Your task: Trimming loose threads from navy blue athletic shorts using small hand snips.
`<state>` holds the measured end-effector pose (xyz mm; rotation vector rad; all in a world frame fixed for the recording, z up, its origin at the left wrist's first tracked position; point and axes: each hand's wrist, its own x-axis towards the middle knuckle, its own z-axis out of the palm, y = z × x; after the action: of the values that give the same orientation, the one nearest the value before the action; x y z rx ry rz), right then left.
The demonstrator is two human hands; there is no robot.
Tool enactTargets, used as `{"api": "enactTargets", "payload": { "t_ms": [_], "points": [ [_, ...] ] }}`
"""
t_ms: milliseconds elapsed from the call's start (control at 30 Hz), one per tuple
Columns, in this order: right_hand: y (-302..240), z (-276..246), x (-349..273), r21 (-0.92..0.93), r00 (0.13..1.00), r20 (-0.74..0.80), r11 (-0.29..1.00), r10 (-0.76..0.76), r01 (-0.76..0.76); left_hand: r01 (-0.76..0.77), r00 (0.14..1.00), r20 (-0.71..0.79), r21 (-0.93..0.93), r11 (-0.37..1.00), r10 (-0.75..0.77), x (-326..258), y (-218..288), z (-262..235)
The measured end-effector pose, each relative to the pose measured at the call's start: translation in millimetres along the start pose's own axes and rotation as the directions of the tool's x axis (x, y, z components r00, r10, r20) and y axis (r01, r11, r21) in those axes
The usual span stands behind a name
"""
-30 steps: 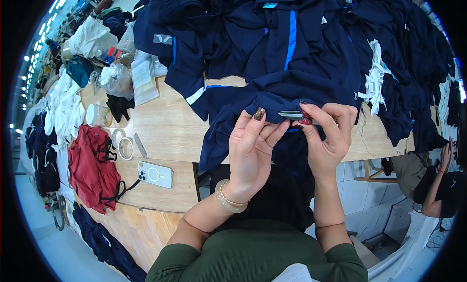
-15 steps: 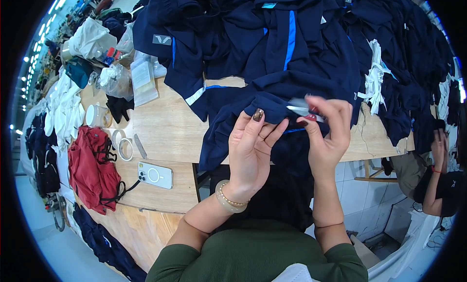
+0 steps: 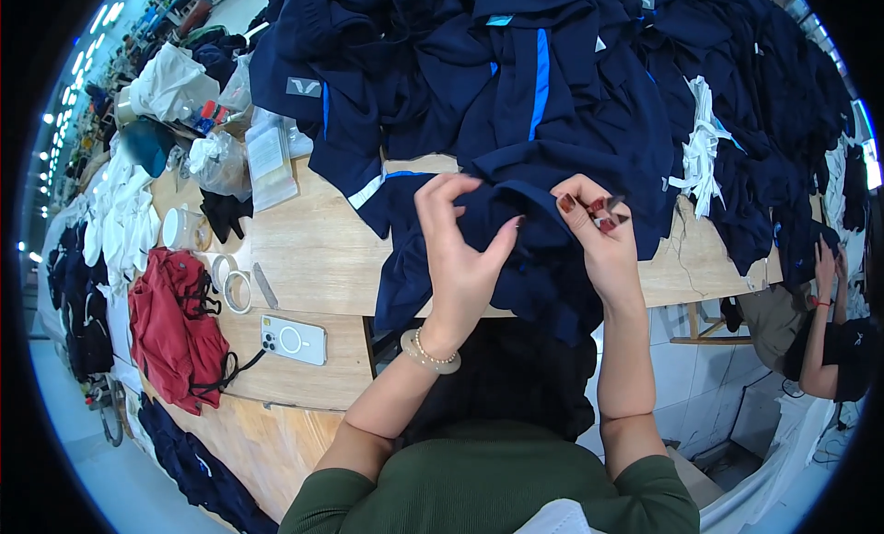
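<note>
A navy garment [image 3: 529, 216] with a folded edge lies bunched over the table's near edge in front of me. My left hand [image 3: 459, 262] hovers at the garment's left side, thumb and fingers spread apart, holding nothing. My right hand [image 3: 603, 244] is closed at the garment's right side, its fingers curled round small thread snips [image 3: 618, 203]. Only a dark pointed bit of the snips shows between the fingers; the rest is hidden. Whether the right thumb also presses on the cloth is hard to tell.
Navy garments with blue stripes [image 3: 540, 83] pile up beyond my hands. White strips [image 3: 702, 156] lie at right. On the left are a phone [image 3: 293, 339], tape rolls [image 3: 238, 292], a red cloth bag [image 3: 175, 327] and plastic bags [image 3: 219, 156]. A co-worker [image 3: 833, 341] is at far right.
My left hand has let go of the cloth and opened, moving slightly left. The right hand has turned; the snips' blades, silver and in view before, are now mostly hidden. The garment's edge has sagged open.
</note>
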<state>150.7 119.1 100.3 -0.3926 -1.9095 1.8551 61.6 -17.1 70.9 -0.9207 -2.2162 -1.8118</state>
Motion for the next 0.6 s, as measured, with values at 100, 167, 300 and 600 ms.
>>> {"api": "enactTargets", "payload": {
  "t_ms": [100,167,300,600],
  "points": [
    [-7.2,-3.8,5.3,0.03,0.999,0.027,0.999,-0.021,0.02,0.254,0.947,0.269,-0.298,0.92,-0.174,8.9,-2.6,2.9],
    [-9.7,-8.1,9.6,0.04,0.999,-0.041,0.999,-0.006,0.007,0.528,0.821,0.461,-0.391,0.754,-0.336,12.8,2.9,-3.6],
    [0.2,-24.2,29.4,-0.03,0.997,-0.07,0.999,-0.021,0.019,0.738,0.625,0.766,-0.517,0.434,-0.151,20.4,-13.6,-29.1],
    [9.2,-14.1,31.7,-0.252,0.954,-0.173,0.947,-0.247,0.199,0.761,0.649,0.64,-0.55,0.346,-0.41,14.6,-9.3,-28.4]
  ]
}}
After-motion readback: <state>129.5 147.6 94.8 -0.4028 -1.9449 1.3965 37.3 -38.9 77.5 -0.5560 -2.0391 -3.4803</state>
